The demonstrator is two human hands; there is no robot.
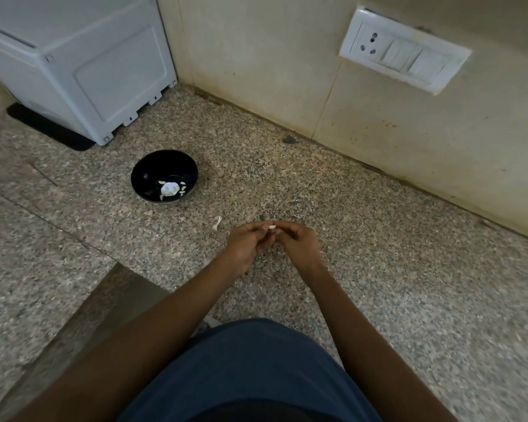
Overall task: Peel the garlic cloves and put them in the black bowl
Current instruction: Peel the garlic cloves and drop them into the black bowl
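A small pale garlic clove [272, 227] is pinched between the fingertips of my left hand [248, 243] and my right hand [299, 242], which meet over the speckled granite counter. The black bowl [147, 175] stands to the far left of my hands. It holds a white garlic bulb piece [169, 188] and several loose cloves around it. A scrap of garlic skin [217, 222] lies on the counter just left of my left hand.
A white appliance [83, 65] on a black mat stands at the back left corner. The tiled wall runs along the back, with a white socket and switch plate [404, 50]. A small dark spot [288, 139] sits by the wall base.
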